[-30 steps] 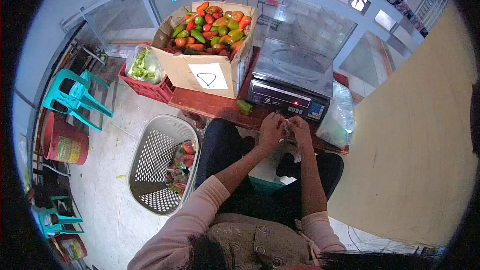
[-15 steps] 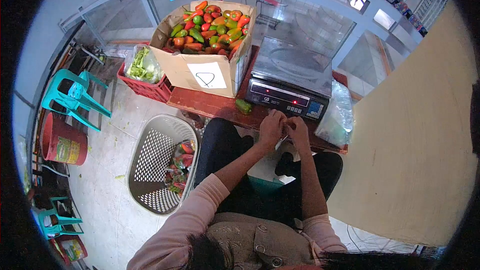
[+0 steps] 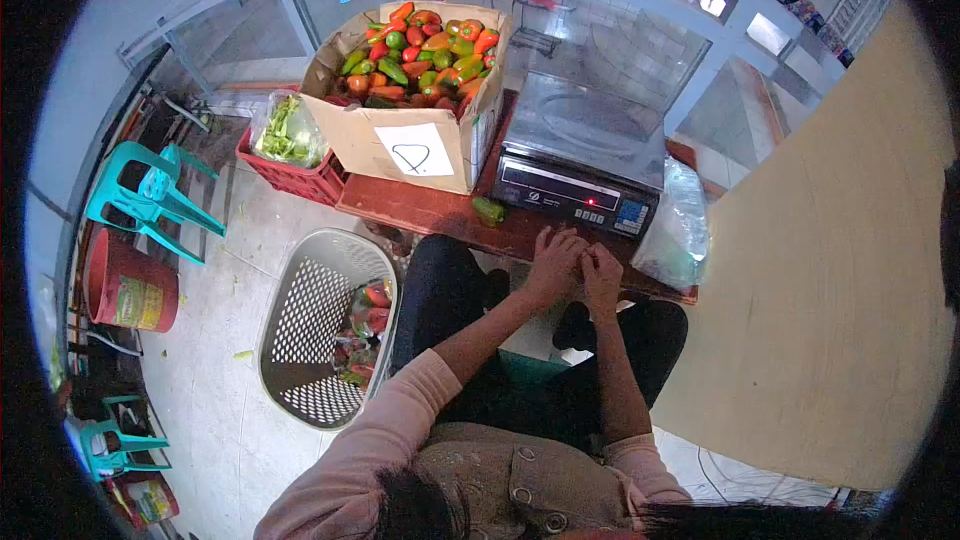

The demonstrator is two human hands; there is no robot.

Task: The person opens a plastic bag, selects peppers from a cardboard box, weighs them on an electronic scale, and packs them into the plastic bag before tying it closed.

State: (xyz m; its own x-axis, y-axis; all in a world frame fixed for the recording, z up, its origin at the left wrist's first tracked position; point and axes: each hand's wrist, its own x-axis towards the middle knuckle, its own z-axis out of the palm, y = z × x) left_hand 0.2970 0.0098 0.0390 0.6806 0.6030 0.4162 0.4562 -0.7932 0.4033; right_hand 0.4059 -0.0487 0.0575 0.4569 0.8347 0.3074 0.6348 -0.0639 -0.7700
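My left hand and my right hand meet in front of the black scale, above the near edge of the red bench. The left fingers are bent and slightly apart, close against the right fingertips. Whatever lies between the hands is too small or hidden to make out. A single green pepper rests on the bench to the left of the scale. Behind it is a cardboard box full of red, orange and green peppers.
A grey perforated basket with bagged peppers stands on the floor at left. A red crate holds bagged greens. Plastic bags lie right of the scale. Turquoise stools, a red bucket and a tan panel flank the area.
My left hand has turned flatter, with its fingers more spread over the bench edge. The right hand has shifted slightly down. The thin clear material seen between the hands is no longer visible.
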